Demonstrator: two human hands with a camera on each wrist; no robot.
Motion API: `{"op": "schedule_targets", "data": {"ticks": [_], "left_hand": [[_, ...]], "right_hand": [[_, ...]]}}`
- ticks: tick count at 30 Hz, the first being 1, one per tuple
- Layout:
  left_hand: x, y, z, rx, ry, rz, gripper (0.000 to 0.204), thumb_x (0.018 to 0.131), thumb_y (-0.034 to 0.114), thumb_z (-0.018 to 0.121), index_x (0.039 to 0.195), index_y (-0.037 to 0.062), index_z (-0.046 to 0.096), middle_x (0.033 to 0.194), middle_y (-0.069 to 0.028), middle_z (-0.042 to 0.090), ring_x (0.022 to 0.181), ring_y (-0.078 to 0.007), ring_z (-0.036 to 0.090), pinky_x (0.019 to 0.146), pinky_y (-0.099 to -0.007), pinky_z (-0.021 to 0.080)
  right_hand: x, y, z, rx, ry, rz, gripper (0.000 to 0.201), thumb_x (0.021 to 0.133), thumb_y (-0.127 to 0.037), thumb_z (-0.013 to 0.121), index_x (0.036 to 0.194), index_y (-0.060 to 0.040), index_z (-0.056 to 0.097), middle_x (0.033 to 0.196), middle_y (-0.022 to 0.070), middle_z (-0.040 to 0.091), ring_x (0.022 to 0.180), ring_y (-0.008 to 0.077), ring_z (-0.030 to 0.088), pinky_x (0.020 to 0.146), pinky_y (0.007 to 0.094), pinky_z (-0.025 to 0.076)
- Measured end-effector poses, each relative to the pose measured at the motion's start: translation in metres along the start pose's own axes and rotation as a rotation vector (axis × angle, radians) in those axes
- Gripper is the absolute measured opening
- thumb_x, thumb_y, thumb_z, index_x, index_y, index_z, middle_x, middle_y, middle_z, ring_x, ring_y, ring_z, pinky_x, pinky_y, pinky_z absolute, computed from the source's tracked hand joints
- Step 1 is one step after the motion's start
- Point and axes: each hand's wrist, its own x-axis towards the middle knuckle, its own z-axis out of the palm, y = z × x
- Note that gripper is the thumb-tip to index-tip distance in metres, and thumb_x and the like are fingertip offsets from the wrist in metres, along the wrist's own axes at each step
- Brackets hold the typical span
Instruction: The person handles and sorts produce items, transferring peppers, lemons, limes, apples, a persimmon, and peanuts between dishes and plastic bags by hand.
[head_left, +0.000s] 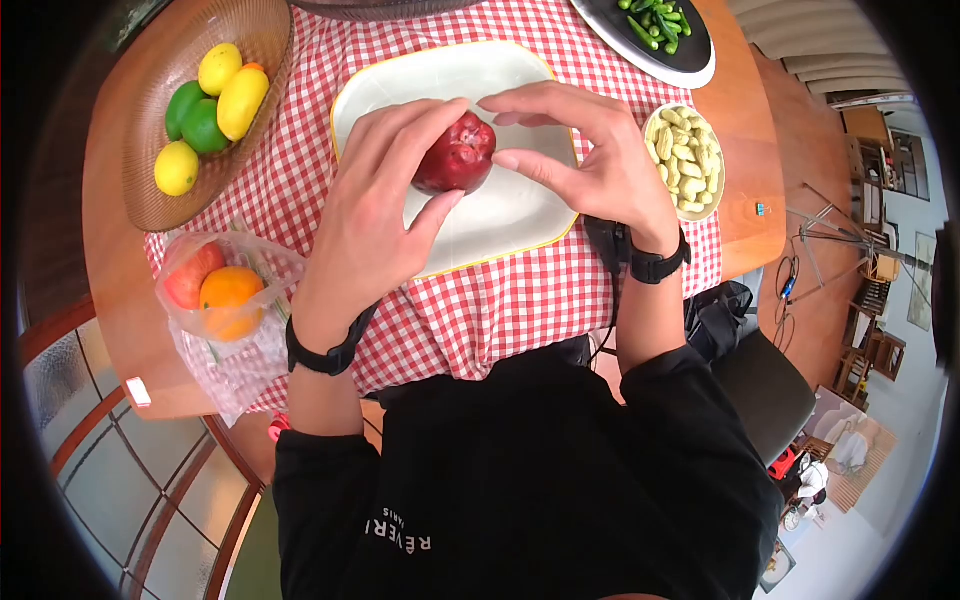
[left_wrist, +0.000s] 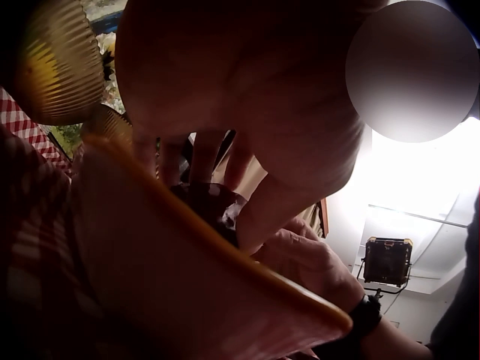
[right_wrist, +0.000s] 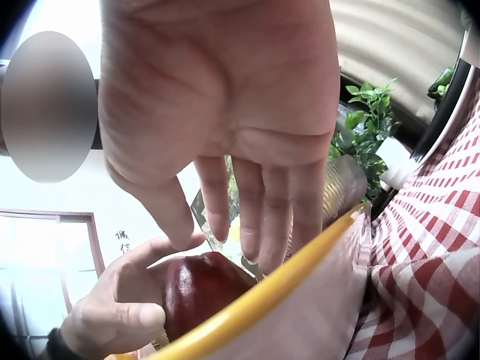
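A dark red apple (head_left: 462, 155) is over the white, yellow-rimmed tray (head_left: 510, 225), its lobed end facing up. My left hand (head_left: 370, 205) grips it from the left, thumb at its near side and fingers around the far side. To its right, my right hand (head_left: 590, 155) has its thumb and fingers spread apart around a gap, fingertips close to the apple and nothing held. From the right wrist, the apple (right_wrist: 199, 292) shows behind the tray's yellow rim (right_wrist: 277, 289), below the extended right fingers (right_wrist: 251, 214). The rim partly hides the apple (left_wrist: 206, 199) in the left wrist view.
A brown ribbed bowl (head_left: 270, 50) of lemons and green citrus stands at left. Nearer lies a plastic bag (head_left: 225, 375) with an orange (head_left: 232, 300) and a red fruit. A bowl of peanuts (head_left: 685, 165) and a plate of green peppers (head_left: 655, 25) are at right. Checked cloth (head_left: 520, 310) lies underneath.
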Motion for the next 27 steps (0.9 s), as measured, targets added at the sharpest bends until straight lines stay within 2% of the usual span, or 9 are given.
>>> {"op": "schedule_targets", "data": {"ticks": [3, 5, 9, 11, 16, 18, 21, 25, 27], "left_hand": [[0.001, 0.002, 0.003, -0.012, -0.02, 0.033, 0.076, 0.075, -0.004, 0.084, 0.145, 0.0066, 0.058, 0.14, -0.0166, 0.061, 0.13, -0.0373, 0.059, 0.11, -0.0451, 0.048], [0.0, 0.002, 0.004, -0.075, -0.048, -0.001, 0.079, 0.077, -0.003, 0.083, 0.15, 0.0076, 0.054, 0.143, -0.0175, 0.06, 0.133, -0.0383, 0.057, 0.112, -0.0459, 0.047], [-0.002, 0.0, 0.002, 0.005, -0.03, -0.05, 0.081, 0.077, 0.001, 0.085, 0.15, 0.0084, 0.051, 0.141, -0.018, 0.06, 0.133, -0.0379, 0.055, 0.111, -0.0467, 0.046], [-0.005, -0.005, 0.002, 0.13, -0.079, -0.137, 0.087, 0.076, 0.004, 0.087, 0.154, 0.0094, 0.049, 0.144, -0.0191, 0.058, 0.137, -0.0392, 0.053, 0.114, -0.0456, 0.045], [-0.002, -0.005, 0.0, 0.115, -0.08, -0.113, 0.081, 0.072, 0.005, 0.089, 0.146, 0.0078, 0.056, 0.137, -0.0185, 0.062, 0.129, -0.0386, 0.058, 0.11, -0.0459, 0.047], [-0.001, -0.005, -0.002, 0.147, 0.017, -0.064, 0.074, 0.071, 0.004, 0.09, 0.14, 0.0066, 0.062, 0.133, -0.0168, 0.065, 0.126, -0.037, 0.061, 0.108, -0.045, 0.049], [0.0, -0.002, -0.001, 0.159, 0.033, -0.035, 0.072, 0.07, 0.002, 0.089, 0.137, 0.0062, 0.064, 0.132, -0.0155, 0.066, 0.125, -0.0358, 0.061, 0.107, -0.0439, 0.049], [-0.001, -0.003, 0.004, 0.071, 0.006, 0.007, 0.071, 0.072, 0.002, 0.087, 0.139, 0.009, 0.062, 0.134, -0.014, 0.061, 0.124, -0.0362, 0.059, 0.106, -0.0456, 0.05], [0.0, -0.003, 0.001, 0.063, -0.022, -0.022, 0.074, 0.074, 0.003, 0.087, 0.142, 0.0068, 0.06, 0.138, -0.0158, 0.063, 0.129, -0.0363, 0.059, 0.109, -0.0443, 0.048]], "right_hand": [[-0.001, -0.001, 0.0, 0.001, -0.014, 0.003, 0.045, 0.084, -0.022, 0.088, 0.123, -0.0049, 0.074, 0.113, 0.0124, 0.078, 0.1, 0.0275, 0.075, 0.091, 0.0387, 0.059], [0.0, 0.002, 0.002, 0.057, -0.013, 0.024, 0.049, 0.083, -0.024, 0.088, 0.125, -0.0053, 0.073, 0.117, 0.0123, 0.077, 0.1, 0.0282, 0.075, 0.09, 0.0391, 0.06], [-0.002, 0.003, -0.003, 0.037, -0.069, 0.068, 0.049, 0.084, -0.024, 0.087, 0.127, -0.0057, 0.072, 0.12, 0.0123, 0.076, 0.101, 0.0288, 0.075, 0.091, 0.0399, 0.06], [-0.003, -0.001, -0.007, 0.005, -0.109, 0.078, 0.05, 0.084, -0.012, 0.087, 0.13, -0.0045, 0.072, 0.123, 0.0121, 0.076, 0.106, 0.0265, 0.074, 0.097, 0.0398, 0.06], [-0.003, -0.001, -0.012, 0.011, -0.102, 0.086, 0.042, 0.087, -0.006, 0.081, 0.129, -0.0047, 0.073, 0.121, 0.0129, 0.076, 0.105, 0.0267, 0.075, 0.096, 0.0392, 0.061], [-0.003, 0.008, -0.01, -0.084, -0.064, 0.097, 0.039, 0.089, -0.002, 0.078, 0.127, -0.0039, 0.073, 0.121, 0.0128, 0.076, 0.104, 0.0259, 0.075, 0.094, 0.0377, 0.062], [-0.003, 0.005, -0.009, -0.091, -0.061, 0.051, 0.036, 0.09, 0.001, 0.075, 0.126, -0.003, 0.073, 0.121, 0.0129, 0.076, 0.105, 0.0253, 0.075, 0.094, 0.0365, 0.063], [-0.001, 0.001, -0.006, -0.016, -0.057, 0.068, 0.038, 0.087, -0.008, 0.083, 0.124, -0.004, 0.075, 0.119, 0.0116, 0.077, 0.104, 0.0256, 0.076, 0.092, 0.0381, 0.062], [-0.001, 0.006, -0.004, -0.044, -0.068, 0.048, 0.04, 0.086, -0.011, 0.085, 0.124, -0.0042, 0.075, 0.118, 0.0113, 0.077, 0.104, 0.0257, 0.076, 0.092, 0.0382, 0.062]]}}
